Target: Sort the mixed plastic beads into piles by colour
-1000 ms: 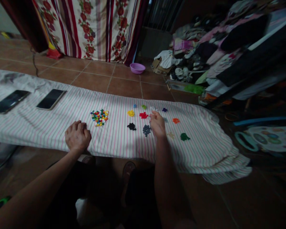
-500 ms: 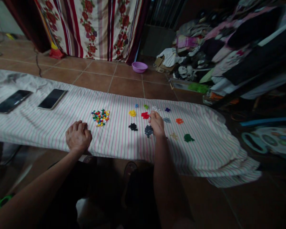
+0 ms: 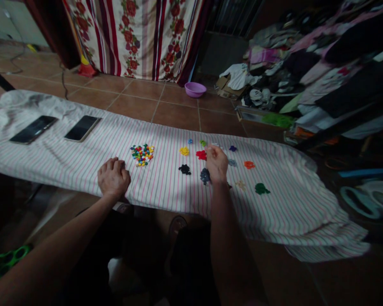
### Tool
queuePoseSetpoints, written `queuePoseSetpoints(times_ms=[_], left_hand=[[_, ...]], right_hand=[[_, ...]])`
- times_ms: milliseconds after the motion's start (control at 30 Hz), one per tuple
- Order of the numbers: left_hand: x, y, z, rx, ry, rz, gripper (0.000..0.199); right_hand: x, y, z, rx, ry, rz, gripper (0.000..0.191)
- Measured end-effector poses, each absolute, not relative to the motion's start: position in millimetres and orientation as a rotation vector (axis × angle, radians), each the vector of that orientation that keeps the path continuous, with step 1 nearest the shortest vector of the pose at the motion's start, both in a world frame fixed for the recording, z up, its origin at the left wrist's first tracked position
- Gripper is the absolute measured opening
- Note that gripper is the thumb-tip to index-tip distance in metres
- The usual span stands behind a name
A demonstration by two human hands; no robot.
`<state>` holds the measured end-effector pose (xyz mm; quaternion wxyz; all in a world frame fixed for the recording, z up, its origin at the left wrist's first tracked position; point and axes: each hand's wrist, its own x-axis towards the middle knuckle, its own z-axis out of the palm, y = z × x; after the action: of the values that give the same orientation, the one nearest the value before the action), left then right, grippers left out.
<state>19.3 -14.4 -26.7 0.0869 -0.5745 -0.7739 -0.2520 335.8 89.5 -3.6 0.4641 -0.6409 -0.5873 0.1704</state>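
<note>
My right hand [image 3: 217,163] is over the sorted piles, fingers pinched together at the right edge of a red pile of small pieces [image 3: 201,155]. Whatever the fingertips hold is too small or hidden to make out. The hand partly covers a white pile and a dark grey pile [image 3: 204,175]. My left hand [image 3: 114,176] rests on the striped cloth [image 3: 166,191] with its fingers curled in. Just beyond it lies a mixed heap of multicoloured pieces [image 3: 142,154].
Yellow [image 3: 184,151], black [image 3: 184,169], orange [image 3: 249,165] and green [image 3: 262,188] piles surround the right hand. Two phones, one of them nearer [image 3: 82,128], lie at the left. A purple basin [image 3: 195,89] stands on the tiled floor beyond the cloth.
The whole view has shifted slightly, moving things to the right in the picture. My right hand has moved a little forward and covers more of the white pile. My left hand stays resting.
</note>
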Motion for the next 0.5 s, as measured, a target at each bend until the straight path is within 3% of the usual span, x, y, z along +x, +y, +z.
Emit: queuePoseSetpoints(times_ms=[233, 500], left_hand=[[19, -14, -29, -1.698, -2.278, -0.764, 0.029], [18, -13, -29, -1.704, -2.274, -0.775, 0.028]], right_hand=[[239, 64, 14, -1.253, -1.896, 0.527, 0.023], [184, 50, -4, -1.201, -2.315, 0.594, 0.024]])
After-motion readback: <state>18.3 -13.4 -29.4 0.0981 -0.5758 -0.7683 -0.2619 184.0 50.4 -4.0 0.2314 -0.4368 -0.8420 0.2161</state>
